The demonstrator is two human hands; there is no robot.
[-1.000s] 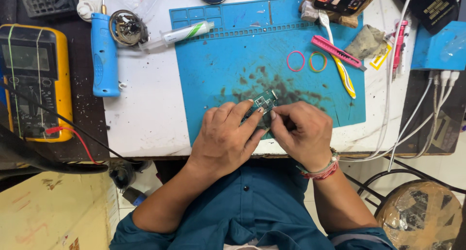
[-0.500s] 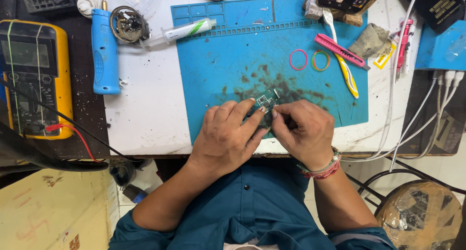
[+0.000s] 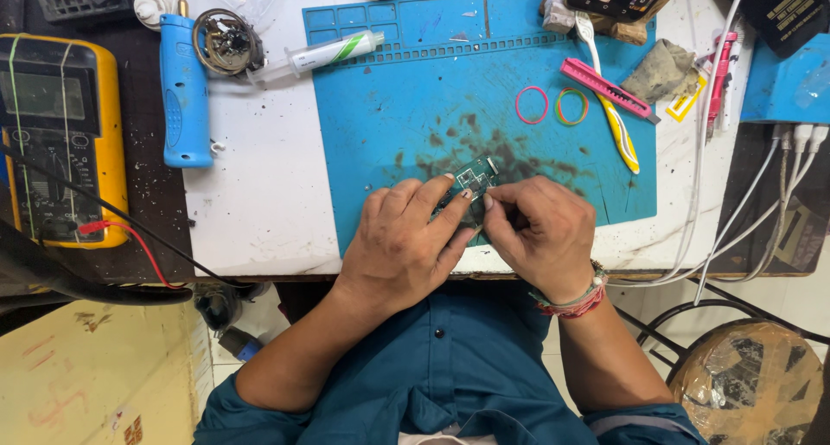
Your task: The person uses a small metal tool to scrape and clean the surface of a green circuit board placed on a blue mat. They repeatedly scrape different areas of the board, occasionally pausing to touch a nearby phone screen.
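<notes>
- Both hands meet at the near edge of the blue work mat [image 3: 415,91], pinching a small green circuit board [image 3: 475,177].
- Left hand [image 3: 406,238] grips its left end; right hand [image 3: 540,233], fingers clenched, grips its near-right side.
- Board's long axis tilts far-right.
- Rubber bands [image 3: 551,105] and pink cutter [image 3: 605,87] lie farther right, clear.

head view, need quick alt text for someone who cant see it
Both hands, left hand and right hand, pinch a small circuit board over a stained blue mat. A yellow multimeter and blue tool lie left; rubber bands lie beyond.
</notes>
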